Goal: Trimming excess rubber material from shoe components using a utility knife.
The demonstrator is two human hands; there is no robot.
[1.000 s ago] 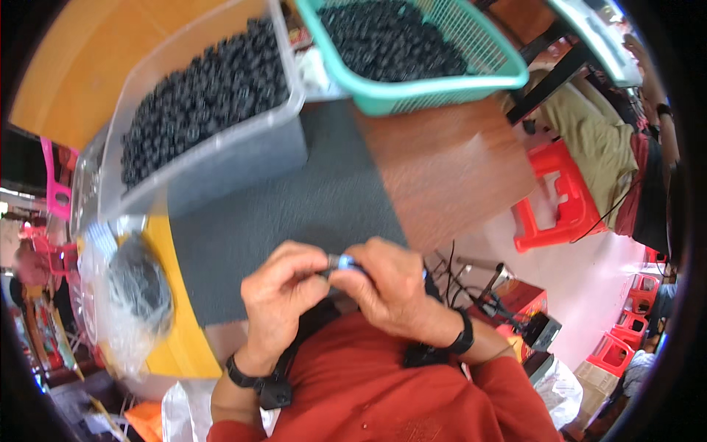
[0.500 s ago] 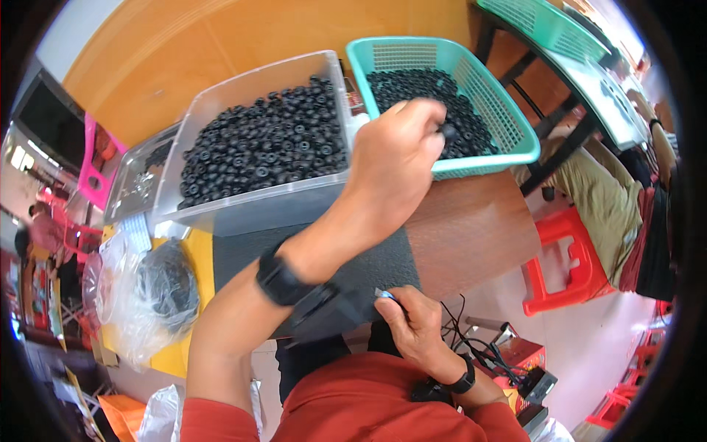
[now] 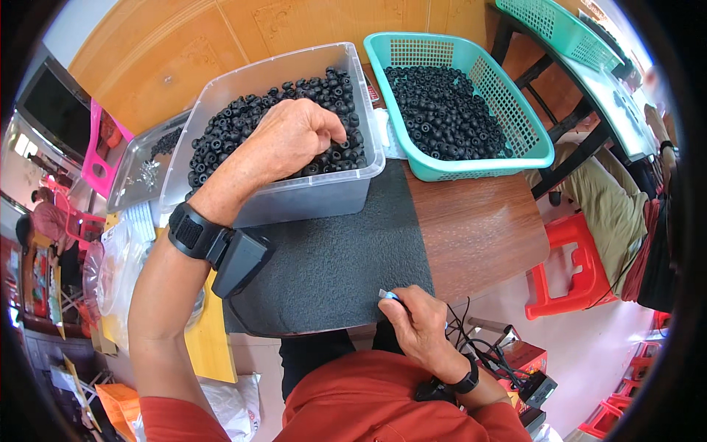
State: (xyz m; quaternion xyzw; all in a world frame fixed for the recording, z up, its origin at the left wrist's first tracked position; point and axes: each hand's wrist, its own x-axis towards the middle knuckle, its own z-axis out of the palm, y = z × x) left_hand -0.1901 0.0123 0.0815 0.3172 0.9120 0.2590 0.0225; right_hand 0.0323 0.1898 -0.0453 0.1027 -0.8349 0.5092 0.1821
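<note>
left hand (image 3: 294,136) in clear tub (image 3: 324,199), black rings (image 3: 221,132)

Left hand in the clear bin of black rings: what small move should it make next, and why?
Probably pinch one black ring and lift it out. The left hand is curled down among the black rings in the clear bin, fingertips buried, and I cannot tell if it grips one yet. The right hand waits at the edge of the dark mat, holding a small bluish part.

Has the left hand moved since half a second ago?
Yes. The left hand has gone from over the teal basket leftward into the clear bin of black rings.
</note>
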